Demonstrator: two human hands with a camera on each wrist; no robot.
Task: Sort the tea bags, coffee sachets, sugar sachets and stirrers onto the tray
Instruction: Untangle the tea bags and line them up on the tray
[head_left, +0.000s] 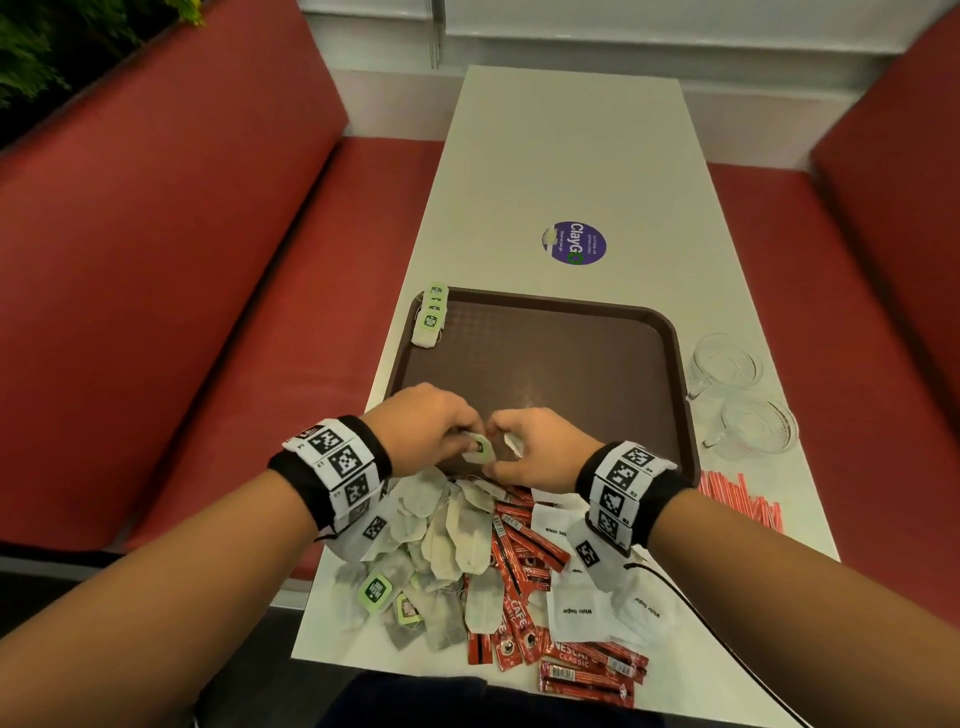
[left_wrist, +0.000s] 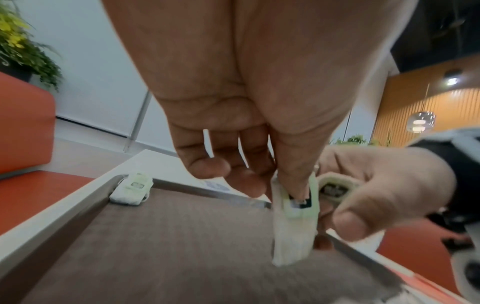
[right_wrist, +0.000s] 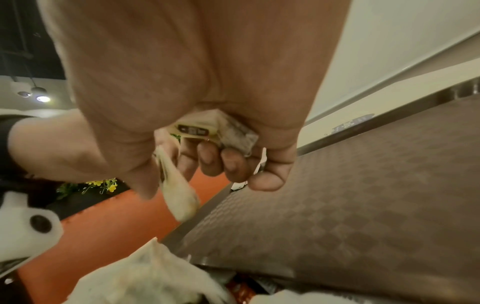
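Two hands meet over the near edge of the tray. The left hand pinches a tea bag between thumb and fingers, so that it hangs above the tray floor. The right hand has its fingers curled round a second bag, bunched in the palm. A short stack of sorted bags lies in the tray's far left corner. The loose pile of bags, the coffee sachets and the sugar sachets lie on the table near the person; the stirrers sit to the right.

Risks noted:
- Strings and tags may tangle between the two held bags, dragging one off line at release.
- The crumpled bag may tear or lie untidily.
- Reaching for the far corner could knock the stack over the rim.
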